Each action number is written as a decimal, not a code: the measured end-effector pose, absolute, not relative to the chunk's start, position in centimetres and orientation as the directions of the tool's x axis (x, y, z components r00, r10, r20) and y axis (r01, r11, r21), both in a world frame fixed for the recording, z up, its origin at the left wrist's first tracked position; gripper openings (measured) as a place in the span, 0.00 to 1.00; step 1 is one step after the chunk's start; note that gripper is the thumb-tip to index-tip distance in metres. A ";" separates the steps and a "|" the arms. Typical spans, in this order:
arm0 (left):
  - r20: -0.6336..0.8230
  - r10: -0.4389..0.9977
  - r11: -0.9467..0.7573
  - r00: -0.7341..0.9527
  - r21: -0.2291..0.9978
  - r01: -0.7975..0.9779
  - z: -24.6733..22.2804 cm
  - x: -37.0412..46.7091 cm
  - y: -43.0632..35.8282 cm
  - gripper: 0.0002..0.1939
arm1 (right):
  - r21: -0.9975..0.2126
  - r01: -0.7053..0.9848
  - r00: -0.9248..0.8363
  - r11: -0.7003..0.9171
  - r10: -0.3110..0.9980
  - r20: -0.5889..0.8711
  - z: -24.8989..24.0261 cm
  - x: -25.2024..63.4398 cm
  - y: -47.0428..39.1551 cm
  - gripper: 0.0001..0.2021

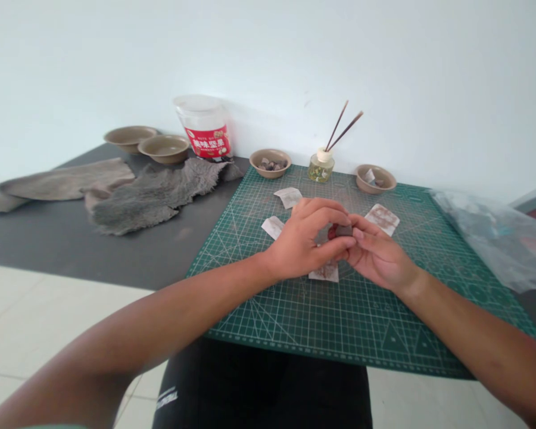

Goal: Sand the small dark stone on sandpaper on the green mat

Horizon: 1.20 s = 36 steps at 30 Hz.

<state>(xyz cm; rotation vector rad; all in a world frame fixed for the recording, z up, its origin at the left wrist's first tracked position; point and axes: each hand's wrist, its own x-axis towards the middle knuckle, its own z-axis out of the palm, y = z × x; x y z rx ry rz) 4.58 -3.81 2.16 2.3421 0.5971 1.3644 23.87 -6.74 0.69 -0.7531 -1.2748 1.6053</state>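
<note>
A small dark reddish piece point(340, 231) is held between both hands above the green cutting mat point(268, 304). My left hand point(310, 238) curves over it, fingertips and thumb gripping its left and upper side. From the right, my right hand point(377, 250) pinches its other edge between thumb and fingers. Beneath the hands lies a stained paper piece point(325, 273), partly hidden. Another stained paper point(383, 220) rests to the right, and two paler papers point(288, 197) point(273, 227) lie to the left.
Behind stand a bowl of dark pieces point(270, 164), a reed diffuser point(321, 165) and a bowl with paper point(376, 179). Crumpled grey cloths point(149, 193), two bowls point(164, 148) and a red-labelled tub point(205, 128) are at left. A clear plastic bag point(500, 235) lies right.
</note>
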 end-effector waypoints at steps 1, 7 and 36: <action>0.726 0.525 -0.840 0.444 0.527 0.131 2.1 4.6 -3.8 0.10 | -0.953 -0.298 -0.385 -0.051 0.920 0.072 0.7 23.9 -6.7 0.11; 0.673 0.583 -0.739 0.456 0.672 -0.047 1.5 4.8 -3.2 0.06 | -0.918 -0.373 -0.427 -0.132 0.903 0.044 0.9 23.8 -6.5 0.11; 0.590 0.677 -0.612 0.440 0.784 -0.109 1.7 4.7 -3.0 0.10 | -0.921 -0.354 -0.519 -0.160 0.853 0.051 1.1 24.3 -6.6 0.11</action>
